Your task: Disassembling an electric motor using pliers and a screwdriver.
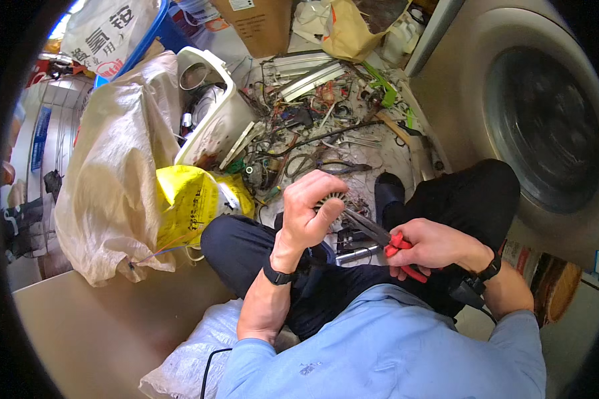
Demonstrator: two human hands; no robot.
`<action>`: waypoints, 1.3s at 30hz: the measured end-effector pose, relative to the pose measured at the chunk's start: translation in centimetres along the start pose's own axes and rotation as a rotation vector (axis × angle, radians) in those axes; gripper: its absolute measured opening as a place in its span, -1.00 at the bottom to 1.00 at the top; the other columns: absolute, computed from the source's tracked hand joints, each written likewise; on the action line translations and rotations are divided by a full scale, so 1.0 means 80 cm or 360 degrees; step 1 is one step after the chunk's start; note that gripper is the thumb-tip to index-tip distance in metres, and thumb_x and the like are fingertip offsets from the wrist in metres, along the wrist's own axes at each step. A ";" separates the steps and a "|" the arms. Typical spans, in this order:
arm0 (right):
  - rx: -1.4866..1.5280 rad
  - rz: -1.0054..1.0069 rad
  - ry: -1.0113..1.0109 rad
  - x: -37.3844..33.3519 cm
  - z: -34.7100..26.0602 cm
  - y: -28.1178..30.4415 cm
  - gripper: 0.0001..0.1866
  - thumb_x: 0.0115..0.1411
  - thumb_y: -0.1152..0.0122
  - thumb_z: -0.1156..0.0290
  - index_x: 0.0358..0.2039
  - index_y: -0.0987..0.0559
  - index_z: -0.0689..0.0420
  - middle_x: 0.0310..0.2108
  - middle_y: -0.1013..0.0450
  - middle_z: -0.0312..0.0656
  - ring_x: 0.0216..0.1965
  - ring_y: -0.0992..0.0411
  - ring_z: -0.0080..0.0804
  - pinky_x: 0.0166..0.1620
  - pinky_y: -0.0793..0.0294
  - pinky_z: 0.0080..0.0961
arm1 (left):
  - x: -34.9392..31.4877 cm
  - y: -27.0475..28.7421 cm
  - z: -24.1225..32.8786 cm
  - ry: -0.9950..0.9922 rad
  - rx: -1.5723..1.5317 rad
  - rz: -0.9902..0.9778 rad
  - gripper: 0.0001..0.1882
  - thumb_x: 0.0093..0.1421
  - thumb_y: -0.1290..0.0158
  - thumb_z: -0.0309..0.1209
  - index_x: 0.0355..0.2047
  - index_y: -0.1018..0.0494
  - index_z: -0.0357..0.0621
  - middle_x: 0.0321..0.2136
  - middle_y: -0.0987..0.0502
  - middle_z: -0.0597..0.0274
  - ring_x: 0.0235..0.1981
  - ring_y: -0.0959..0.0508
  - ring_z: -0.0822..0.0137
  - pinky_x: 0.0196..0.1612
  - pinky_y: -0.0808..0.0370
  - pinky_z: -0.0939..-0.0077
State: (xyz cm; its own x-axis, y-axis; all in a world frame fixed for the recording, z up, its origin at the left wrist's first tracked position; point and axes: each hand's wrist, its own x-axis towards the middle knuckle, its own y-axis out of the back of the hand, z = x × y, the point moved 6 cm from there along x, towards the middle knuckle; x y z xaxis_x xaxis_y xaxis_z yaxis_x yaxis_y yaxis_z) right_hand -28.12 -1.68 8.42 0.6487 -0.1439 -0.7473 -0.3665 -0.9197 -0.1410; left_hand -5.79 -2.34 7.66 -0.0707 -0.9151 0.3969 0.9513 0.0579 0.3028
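Observation:
My left hand [311, 203] is closed around a small round part [331, 197] with a ring of dark and light ridges, much like a motor core; the fingers hide most of it. In my right hand [432, 246] are long-nosed pliers [370, 227] with red handles, gripped low in front of my lap. Their dark jaws reach up and left to the round part's edge. Whether the jaws bite on anything, I cannot tell. Below the pliers, a shiny metal tube [357, 255] lies between my legs.
Wires, metal strips and scrap cover the floor ahead, with another pair of pliers [339, 166] among them. On the left stand a white bin [227, 126], a woven sack [116, 179] and a yellow bag [190, 203]. A front-loading washing machine [469, 86] stands close on the right.

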 end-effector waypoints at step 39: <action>0.0331 0.0657 0.0453 0.051 0.057 -0.045 -0.80 0.31 -0.30 0.40 -0.33 -0.51 0.27 -0.61 -0.50 -0.24 -0.55 -0.48 -0.52 -0.41 -0.46 -0.45 | -0.019 -0.031 -0.072 0.1167 -0.1402 0.0603 -0.27 0.53 0.28 0.24 -0.29 -0.52 -0.20 -0.45 -0.63 0.04 -0.41 -0.64 0.19 -0.25 -0.59 0.37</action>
State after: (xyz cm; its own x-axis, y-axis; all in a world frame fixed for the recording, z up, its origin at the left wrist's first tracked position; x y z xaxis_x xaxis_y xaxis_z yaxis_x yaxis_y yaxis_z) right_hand -27.19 2.67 2.93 0.5671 -0.5978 -0.5666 -0.7347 -0.6781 -0.0200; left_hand -6.29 -3.40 1.31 0.1727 -0.9244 -0.3400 0.7731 0.3411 -0.5348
